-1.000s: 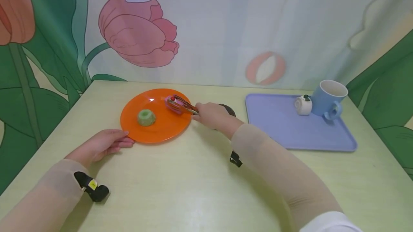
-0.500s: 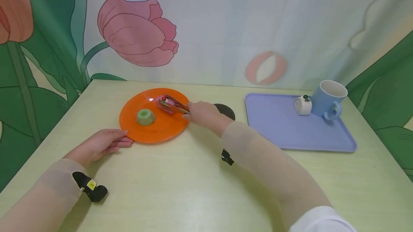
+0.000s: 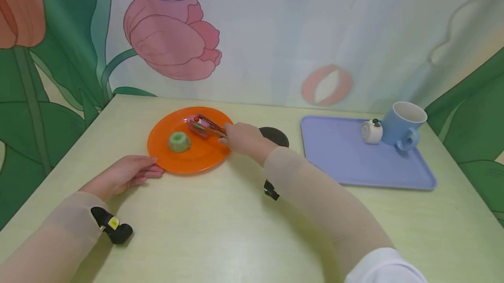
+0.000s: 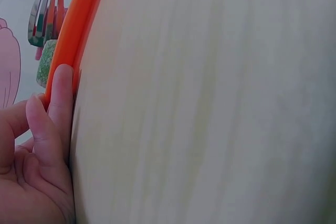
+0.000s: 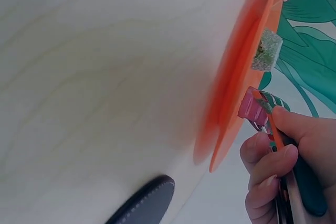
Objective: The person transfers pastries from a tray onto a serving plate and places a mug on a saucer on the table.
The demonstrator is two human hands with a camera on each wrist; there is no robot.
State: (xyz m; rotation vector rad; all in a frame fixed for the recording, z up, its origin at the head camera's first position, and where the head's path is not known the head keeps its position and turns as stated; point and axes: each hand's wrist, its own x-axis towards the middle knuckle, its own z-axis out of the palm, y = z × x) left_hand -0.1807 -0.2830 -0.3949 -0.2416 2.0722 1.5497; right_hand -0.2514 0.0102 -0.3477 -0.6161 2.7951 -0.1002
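An orange plate (image 3: 197, 163) lies on the table, and my left hand (image 3: 131, 173) pinches its near left rim, fingertips (image 4: 63, 77) at the underside. My right hand (image 3: 249, 139) grips metal tongs (image 3: 215, 128) with a dark green handle (image 5: 311, 190). Between the slotted tong ends is a small pink cake (image 5: 252, 107) topped with a red cherry (image 3: 196, 119), on the plate's far side. A green ring-shaped cake (image 3: 179, 142) sits on the plate just left and in front of it. The right palm is hidden in the head view.
Beyond my right hand lies a dark round coaster (image 3: 275, 135), partly covered by the hand. A lavender tray (image 3: 346, 160) at the right holds a white roll cake (image 3: 372, 132) and a blue mug (image 3: 401, 123). A printed curtain (image 3: 256, 33) hangs behind the table.
My right hand has moved left with the tongs, and the pink cake has shifted left across the plate, closer to the green cake. My left hand stays at the rim.
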